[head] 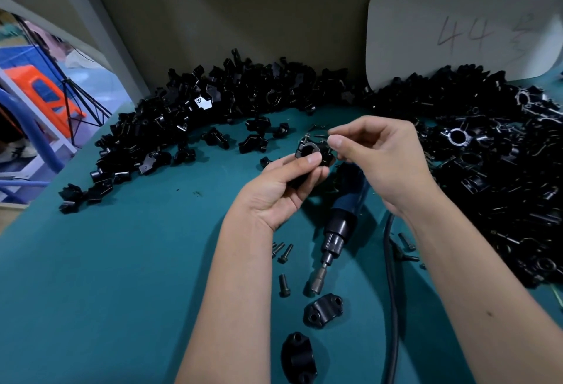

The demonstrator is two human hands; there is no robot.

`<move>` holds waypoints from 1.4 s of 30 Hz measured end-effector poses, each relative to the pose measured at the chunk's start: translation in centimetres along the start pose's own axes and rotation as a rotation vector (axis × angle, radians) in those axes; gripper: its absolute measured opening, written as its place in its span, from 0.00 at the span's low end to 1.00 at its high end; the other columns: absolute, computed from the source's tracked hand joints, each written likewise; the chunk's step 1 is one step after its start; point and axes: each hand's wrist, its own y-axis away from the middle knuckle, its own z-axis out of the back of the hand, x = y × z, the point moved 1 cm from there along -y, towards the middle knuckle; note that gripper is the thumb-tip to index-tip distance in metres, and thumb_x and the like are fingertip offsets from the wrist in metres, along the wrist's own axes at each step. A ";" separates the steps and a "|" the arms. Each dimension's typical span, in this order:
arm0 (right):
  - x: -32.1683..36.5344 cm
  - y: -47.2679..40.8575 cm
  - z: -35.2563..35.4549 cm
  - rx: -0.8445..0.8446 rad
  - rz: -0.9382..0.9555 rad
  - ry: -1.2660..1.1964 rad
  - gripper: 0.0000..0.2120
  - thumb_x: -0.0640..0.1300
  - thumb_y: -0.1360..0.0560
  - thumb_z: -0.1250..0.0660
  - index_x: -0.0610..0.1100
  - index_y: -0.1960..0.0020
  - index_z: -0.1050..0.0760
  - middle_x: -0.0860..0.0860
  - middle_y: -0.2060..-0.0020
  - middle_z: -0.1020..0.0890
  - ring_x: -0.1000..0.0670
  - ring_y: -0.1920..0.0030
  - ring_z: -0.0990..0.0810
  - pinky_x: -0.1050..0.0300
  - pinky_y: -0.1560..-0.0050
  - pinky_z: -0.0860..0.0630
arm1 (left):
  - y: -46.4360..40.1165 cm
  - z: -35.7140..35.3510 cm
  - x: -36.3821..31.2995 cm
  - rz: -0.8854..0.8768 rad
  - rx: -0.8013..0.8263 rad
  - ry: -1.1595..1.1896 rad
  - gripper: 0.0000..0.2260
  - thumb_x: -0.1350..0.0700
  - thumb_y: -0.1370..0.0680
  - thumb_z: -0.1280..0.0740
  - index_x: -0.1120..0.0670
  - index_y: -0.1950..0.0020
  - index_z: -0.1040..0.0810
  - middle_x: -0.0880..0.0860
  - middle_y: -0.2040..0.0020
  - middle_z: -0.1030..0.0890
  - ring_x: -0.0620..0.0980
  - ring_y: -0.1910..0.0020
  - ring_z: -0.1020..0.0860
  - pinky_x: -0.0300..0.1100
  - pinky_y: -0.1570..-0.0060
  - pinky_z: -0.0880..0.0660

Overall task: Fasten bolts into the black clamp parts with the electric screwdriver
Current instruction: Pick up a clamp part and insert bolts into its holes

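My left hand (pixel 285 184) grips a black clamp part (pixel 309 153) above the middle of the teal table, thumb across its top. My right hand (pixel 376 152) is just to its right, fingertips pinched together at the clamp's edge; what they hold is too small to tell. A bolt (pixel 305 139) sticks up from the clamp's far side. The electric screwdriver (pixel 336 231) lies on the table under my hands, its bit pointing toward me. Two clamp caps (pixel 323 310) (pixel 298 357) lie near the front. Loose bolts (pixel 283 284) lie left of the bit.
A long heap of black clamp parts (pixel 189 115) curves along the back and left. A denser heap (pixel 499 170) fills the right side. The screwdriver's cable (pixel 393 292) runs toward me. A white board (pixel 463 21) leans on the back wall. The table's left edge (pixel 33 210) drops off.
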 end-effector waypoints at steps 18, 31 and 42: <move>0.1 0.1 0.1 0.115 -0.179 -0.236 0.10 0.53 0.31 0.19 0.49 0.58 0.15 0.53 0.65 0.20 0.57 0.66 0.26 0.65 0.70 0.31 | 0.1 -0.8 0.7 0.029 0.010 0.211 0.10 0.68 0.32 0.26 0.65 0.51 0.19 0.63 0.52 0.18 0.52 0.66 0.16 0.34 0.70 0.20; 0.7 0.0 -1.0 -0.025 -0.117 -0.187 0.06 0.43 0.26 0.21 0.45 0.61 0.15 0.53 0.71 0.19 0.55 0.70 0.25 0.60 0.72 0.28 | -0.2 -0.5 0.3 -0.089 -0.016 0.105 0.03 0.66 0.34 0.25 0.60 0.63 0.16 0.57 0.62 0.16 0.50 0.66 0.15 0.33 0.68 0.20; 0.7 0.4 -0.2 0.221 -0.085 -0.307 0.04 0.40 0.22 0.28 0.44 0.50 0.13 0.48 0.56 0.15 0.53 0.59 0.23 0.63 0.67 0.29 | 0.2 -0.4 0.1 0.056 0.047 0.254 0.14 0.67 0.44 0.19 0.66 0.60 0.14 0.64 0.55 0.17 0.52 0.69 0.18 0.33 0.73 0.22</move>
